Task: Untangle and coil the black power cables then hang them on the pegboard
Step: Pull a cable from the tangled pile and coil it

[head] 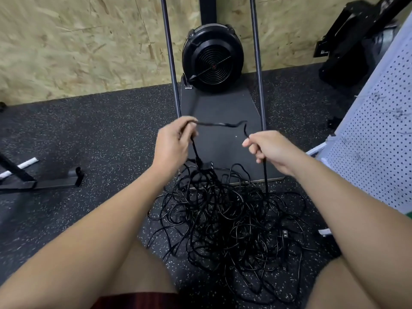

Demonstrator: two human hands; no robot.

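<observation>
Fingers (254, 143) of both hands pinching one black cable (214, 124) above the tangled pile (229, 219), pegboard (376, 139) rightward.

Tangled heap of thin black power cables (231, 221) on near floor; one strand lifted taut above it. White perforated pegboard (376, 139) leaning at right.

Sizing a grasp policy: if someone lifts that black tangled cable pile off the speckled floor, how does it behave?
Likely floppy: the black tangled cable pile lies in loose loops, and strands sag from the left hand and right hand. It would probably drag neighbours up in a clump. Unlikely to roll.
</observation>
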